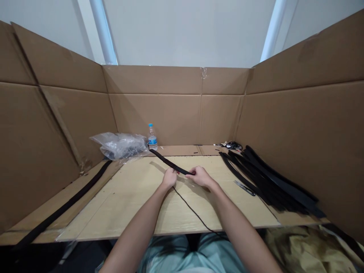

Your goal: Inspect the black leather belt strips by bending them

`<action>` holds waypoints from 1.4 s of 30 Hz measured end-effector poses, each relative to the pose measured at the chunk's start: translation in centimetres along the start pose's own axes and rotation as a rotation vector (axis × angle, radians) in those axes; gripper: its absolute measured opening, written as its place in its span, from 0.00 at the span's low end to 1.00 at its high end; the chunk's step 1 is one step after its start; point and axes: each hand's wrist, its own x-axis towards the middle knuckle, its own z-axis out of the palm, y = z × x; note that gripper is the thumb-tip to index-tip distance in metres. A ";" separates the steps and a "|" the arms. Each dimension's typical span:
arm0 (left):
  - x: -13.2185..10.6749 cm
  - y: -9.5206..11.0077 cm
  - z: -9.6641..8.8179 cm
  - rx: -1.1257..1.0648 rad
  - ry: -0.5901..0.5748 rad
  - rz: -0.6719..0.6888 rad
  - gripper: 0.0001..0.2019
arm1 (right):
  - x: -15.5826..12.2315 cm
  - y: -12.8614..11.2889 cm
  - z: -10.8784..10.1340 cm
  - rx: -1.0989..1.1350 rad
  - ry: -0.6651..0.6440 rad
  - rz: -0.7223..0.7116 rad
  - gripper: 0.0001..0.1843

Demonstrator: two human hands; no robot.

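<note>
Gripping the black rubber strip, your left hand and right hand sit clenched on it above the worktop.

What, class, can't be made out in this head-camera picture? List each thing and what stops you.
Head view:
- End of the black strip: hidden by the fingers of the right hand.
- Lower end of the thin black cord: lost in the dark past the table edge.
- Contents of the clear plastic bag: blurred by the film.
- Small black tangle in the far corner: too small.
- Water bottle label: too small to read.
</note>
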 end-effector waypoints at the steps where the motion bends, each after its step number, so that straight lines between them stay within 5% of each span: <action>1: 0.0 0.0 0.1 0.000 -0.004 -0.003 0.15 | 0.0 0.0 0.1 0.015 -0.007 0.019 0.11; 10: 0.4 -0.9 0.4 -0.035 -0.022 0.008 0.13 | 0.0 -0.2 0.3 0.067 -0.143 0.093 0.15; 22: 0.5 -2.2 0.1 -0.553 -0.262 -0.009 0.21 | 0.5 1.1 -0.4 0.010 0.081 -0.017 0.14; 27: 0.6 -2.4 0.3 -0.595 -0.252 -0.034 0.27 | 0.3 0.8 -0.8 0.094 -0.084 0.043 0.18; 30: 0.8 -2.3 -0.2 -0.657 -0.276 -0.030 0.27 | 0.1 0.6 -1.6 0.072 -0.207 -0.082 0.20; 34: 1.0 -2.2 -1.3 -0.723 -0.261 -0.009 0.27 | 0.1 0.7 -2.2 0.079 -0.202 -0.208 0.25; 42: 0.9 -2.4 -1.1 -0.595 -0.176 -0.053 0.25 | -0.3 0.7 -1.4 0.398 -0.281 0.018 0.18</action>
